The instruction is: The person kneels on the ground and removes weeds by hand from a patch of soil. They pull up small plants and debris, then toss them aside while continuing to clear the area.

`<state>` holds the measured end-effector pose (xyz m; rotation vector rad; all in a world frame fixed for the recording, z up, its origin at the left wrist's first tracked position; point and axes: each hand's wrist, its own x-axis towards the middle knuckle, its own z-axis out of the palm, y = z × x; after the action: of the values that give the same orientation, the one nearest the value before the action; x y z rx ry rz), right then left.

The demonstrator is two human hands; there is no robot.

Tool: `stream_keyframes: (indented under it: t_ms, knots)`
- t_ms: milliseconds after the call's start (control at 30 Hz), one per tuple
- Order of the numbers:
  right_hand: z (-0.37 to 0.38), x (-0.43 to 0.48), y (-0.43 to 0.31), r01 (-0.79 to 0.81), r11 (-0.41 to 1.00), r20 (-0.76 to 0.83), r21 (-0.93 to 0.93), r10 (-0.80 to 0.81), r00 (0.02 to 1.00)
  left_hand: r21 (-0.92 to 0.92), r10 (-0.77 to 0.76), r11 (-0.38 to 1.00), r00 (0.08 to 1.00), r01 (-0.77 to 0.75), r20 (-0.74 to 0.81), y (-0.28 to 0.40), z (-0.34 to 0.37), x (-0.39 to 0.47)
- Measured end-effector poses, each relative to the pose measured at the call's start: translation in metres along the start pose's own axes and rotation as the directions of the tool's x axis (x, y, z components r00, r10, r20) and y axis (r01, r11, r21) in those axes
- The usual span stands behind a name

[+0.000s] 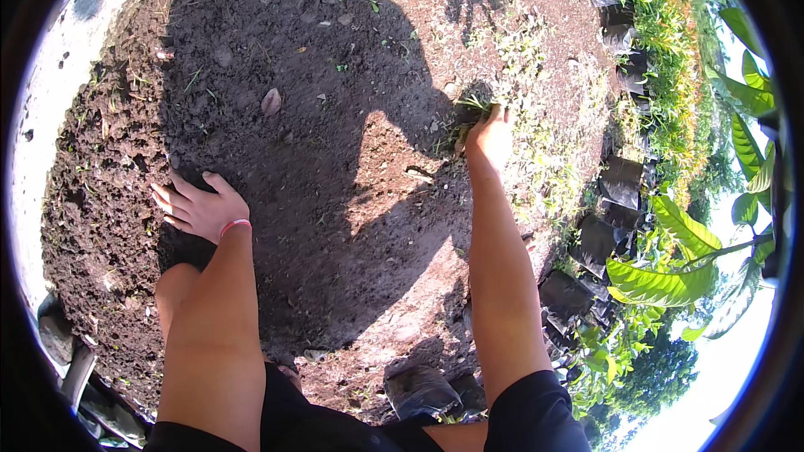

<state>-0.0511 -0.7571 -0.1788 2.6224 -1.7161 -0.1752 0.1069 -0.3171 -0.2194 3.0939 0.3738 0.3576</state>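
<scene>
My left hand (204,204) rests palm down on dark, crumbly soil (113,182), its fingers spread and pointing left. A thin pinkish-red band (236,226) circles that wrist. Farther out on the right, my right hand (490,139) reaches down to the ground with bent fingers. Thin green blades of a grass tuft (475,102) poke out beside its fingertips, and the hand appears closed on them. The grip itself is partly hidden by the back of the hand. Low weeds (527,69) grow around and beyond this hand.
Black plastic plant bags (619,179) with leafy plants (666,63) line the right side. Large green leaves (666,282) hang at far right. Another black bag (421,389) stands close by my body. A pale, sunlit strip (56,94) borders the soil at left. One dry leaf (271,102) lies ahead.
</scene>
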Motion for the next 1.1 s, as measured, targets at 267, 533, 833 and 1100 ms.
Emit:
stream_keyframes:
  t_ms: [267, 533, 833, 1100]
  knots:
    - [-0.077, -0.004, 0.03, -0.013, 0.808, 0.333, 0.589, -0.228, 0.915, -0.021, -0.011, 1.0, 1.0, 0.011, 0.016, -0.001, 0.001, -0.001]
    - [-0.003, -0.096, 0.0, 0.41, 0.864, -0.165, 0.293, -0.377, 0.912, -0.022, 0.024, 0.999, 1.0, -0.025, -0.02, -0.002, -0.002, 0.0]
    - [-0.062, -0.09, 0.04, -0.428, 0.596, 0.366, 0.679, 0.23, 0.901, -0.007, -0.002, 1.0, 1.0, 0.002, 0.028, -0.002, -0.003, 0.002]
    - [-0.051, -0.112, 0.033, -0.316, 0.577, 0.424, 0.753, -0.058, 0.904, -0.049, 0.0, 0.999, 1.0, 0.001, 0.02, -0.001, -0.002, 0.0]
